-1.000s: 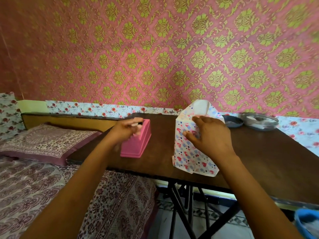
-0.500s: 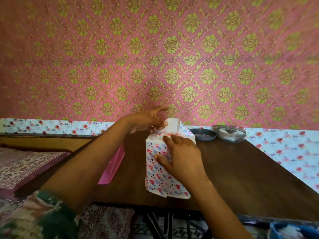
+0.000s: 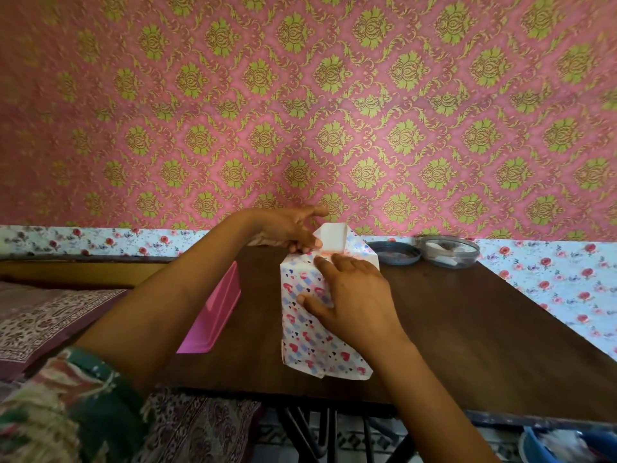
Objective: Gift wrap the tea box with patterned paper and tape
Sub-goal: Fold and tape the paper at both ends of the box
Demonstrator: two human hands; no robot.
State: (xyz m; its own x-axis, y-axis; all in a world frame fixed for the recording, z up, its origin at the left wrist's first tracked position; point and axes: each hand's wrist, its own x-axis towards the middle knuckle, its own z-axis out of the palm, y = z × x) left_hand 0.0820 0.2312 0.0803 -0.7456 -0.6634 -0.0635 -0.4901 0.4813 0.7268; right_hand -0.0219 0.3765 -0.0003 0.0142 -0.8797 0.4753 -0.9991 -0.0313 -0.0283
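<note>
The tea box [image 3: 309, 332] stands upright on the dark wooden table [image 3: 484, 345], wrapped in white paper with red and blue hearts. Its white top flap [image 3: 330, 237] sticks up, folded. My right hand [image 3: 354, 299] lies flat on the box's front face, fingers spread, pressing the paper. My left hand [image 3: 288, 228] is at the box's top left edge, where thumb and fingertips pinch the paper by the flap. I cannot make out any tape between those fingers.
A pink plastic container [image 3: 213, 315] sits left of the box, partly behind my left forearm. Two round grey dishes [image 3: 395, 253] [image 3: 449, 250] stand at the table's back edge. A bed with patterned covers [image 3: 40, 315] lies left. A blue tub [image 3: 567, 446] sits lower right.
My left hand left the pink container and came to the top edge of the box. My right hand stayed pressed on the front face. The camera view shifted left.
</note>
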